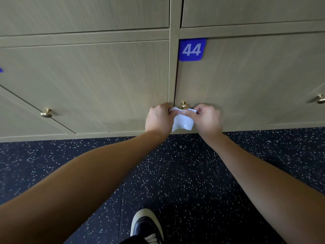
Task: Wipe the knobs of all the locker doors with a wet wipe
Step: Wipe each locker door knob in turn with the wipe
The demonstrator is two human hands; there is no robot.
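Both hands pinch the wet wipe (182, 121) at its top edge: left hand (159, 118) holds the left corner, fingers curled, grip narrow; right hand (207, 118) pinches the right corner between thumb and fingers. The wipe hangs slack between them, just below and in front of the brass knob (183, 105). Its upper edge looks to touch the knob's underside, though contact can't be confirmed.

The knob sits at the left edge of the locker door (246, 81) marked with the blue 44 plate (192, 49).

The step in hand looks like readying the wipe, then wrapping this knob. To do it well:
- lift the stretched edge over the knob head so the wipe covers top and front
- close one hand round the covered knob, twist back and forth
- get the neck where the knob meets the door, not just the face
- press lightly; a hard pull could swing the door open
- use a fresh fold of wipe if this face is dirty; can't tell from here

Further out, the left-hand knob (46, 113) and the far right knob (320, 99) sit on neighbouring doors, both well apart from the hands. No telling whether they are done. Below is dark speckled floor (193, 173) and one black-and-white shoe (146, 226) at the bottom edge.
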